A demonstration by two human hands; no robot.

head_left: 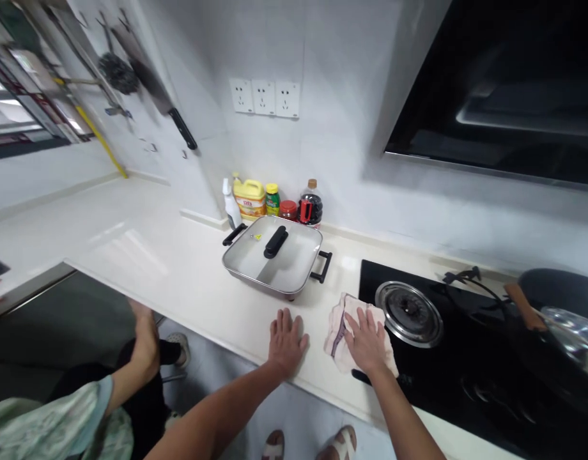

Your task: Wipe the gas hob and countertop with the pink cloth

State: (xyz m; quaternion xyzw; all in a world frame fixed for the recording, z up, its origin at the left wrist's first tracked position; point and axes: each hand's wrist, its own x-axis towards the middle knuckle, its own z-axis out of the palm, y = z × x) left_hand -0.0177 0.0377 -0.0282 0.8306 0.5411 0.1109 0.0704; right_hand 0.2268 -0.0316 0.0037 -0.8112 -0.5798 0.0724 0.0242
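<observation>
My right hand (367, 338) lies flat, fingers spread, on a pale pink cloth (339, 322) with a dark purple stripe. The cloth straddles the white counter and the left edge of the black gas stove (447, 364). Resting on the counter's front part, my left hand (287, 342) is open with its palm down and nothing in it. Behind the left hand stands a square electric pan (294, 295) with black side handles. Its glass lid (248, 262) is on, topped by a black knob.
A spray bottle (231, 204), a yellow jug (250, 198), a green bottle (272, 199), a red-lidded jar (288, 209) and a dark sauce bottle (310, 203) line the wall. A wok (562, 281) sits on the right burner. Another person (97, 409) is at left. A knife (181, 128) hangs above.
</observation>
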